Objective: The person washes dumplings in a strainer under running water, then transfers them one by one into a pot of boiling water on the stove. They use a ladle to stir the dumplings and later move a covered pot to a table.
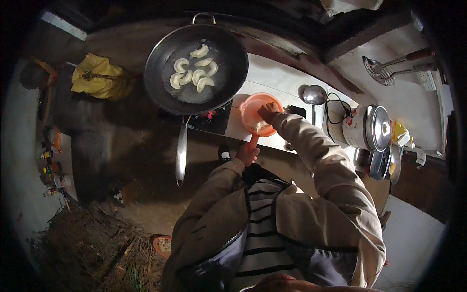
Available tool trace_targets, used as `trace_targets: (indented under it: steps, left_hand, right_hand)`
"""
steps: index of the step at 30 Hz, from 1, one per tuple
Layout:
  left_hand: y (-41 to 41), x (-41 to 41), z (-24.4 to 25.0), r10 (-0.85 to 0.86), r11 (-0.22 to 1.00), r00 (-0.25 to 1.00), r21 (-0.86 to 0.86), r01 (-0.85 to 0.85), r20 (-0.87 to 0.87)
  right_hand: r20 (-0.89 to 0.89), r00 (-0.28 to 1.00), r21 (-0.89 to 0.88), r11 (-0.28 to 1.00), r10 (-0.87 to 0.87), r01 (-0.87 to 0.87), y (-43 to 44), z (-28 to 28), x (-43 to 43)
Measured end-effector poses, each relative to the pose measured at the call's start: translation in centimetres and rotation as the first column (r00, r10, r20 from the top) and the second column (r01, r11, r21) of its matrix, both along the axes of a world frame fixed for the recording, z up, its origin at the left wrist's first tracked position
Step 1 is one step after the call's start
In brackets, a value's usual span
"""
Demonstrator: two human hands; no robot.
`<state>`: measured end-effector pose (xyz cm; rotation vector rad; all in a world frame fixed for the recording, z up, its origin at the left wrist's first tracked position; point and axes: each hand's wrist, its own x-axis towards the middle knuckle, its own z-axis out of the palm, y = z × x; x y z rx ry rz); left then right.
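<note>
My left hand (pixel 248 154) grips the handle of an orange plastic ladle-like bowl (pixel 261 95), which rests on or just over the white tiled counter. My right hand (pixel 269 111) reaches into that bowl with its fingers bent down; whether it holds something cannot be told. Something pale lies in the bowl near its lower rim. Left of the bowl, a dark wok (pixel 197 69) with a long metal handle stands over a black cooktop (pixel 213 122). Several crescent-shaped dumplings (pixel 200 52) lie in liquid in the wok.
On the counter's right are a metal ladle (pixel 314 95), a black cord (pixel 330 109) and a white cooker with a metal lid (pixel 382 127). Skimmers (pixel 379 71) hang at the upper right. A yellow bag (pixel 97 78) lies left of the wok. Dry brush (pixel 98 248) covers the floor at lower left.
</note>
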<state>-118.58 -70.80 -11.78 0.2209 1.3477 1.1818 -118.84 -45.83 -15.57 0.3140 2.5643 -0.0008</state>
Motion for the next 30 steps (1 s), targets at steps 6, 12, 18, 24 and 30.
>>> trace_targets:
  steps: [6,12,18,24,30]
  left_hand:
    - [0.0,0.5,-0.6,0.076,0.997,0.996,-0.031,-0.075,0.052]
    - [0.5,0.0,0.7,-0.010,0.996,0.999,-0.091,0.008,-0.031]
    - [0.7,-0.9,0.2,-0.103,0.987,0.995,-0.122,0.101,-0.011]
    - [0.3,1.2,-2.8,0.079,0.993,0.997,-0.090,-0.079,-0.005]
    - [0.2,1.1,-1.2,0.125,0.988,0.991,-0.080,-0.129,-0.052]
  right_hand:
    - [-0.079,0.977,-0.136,0.973,-0.200,0.188,0.2,9.9,-1.0]
    - [-0.529,0.696,-0.518,0.835,-0.485,0.187,5.4,19.4,-1.7]
    - [-0.612,0.745,-0.506,0.856,-0.267,-0.109,-1.3,29.3,-12.4]
    - [-0.362,0.931,-0.274,0.949,0.048,-0.156,-11.2,24.8,-21.8]
    - [-0.589,0.791,-0.443,0.885,-0.165,-0.145,-9.9,25.8,-20.1]
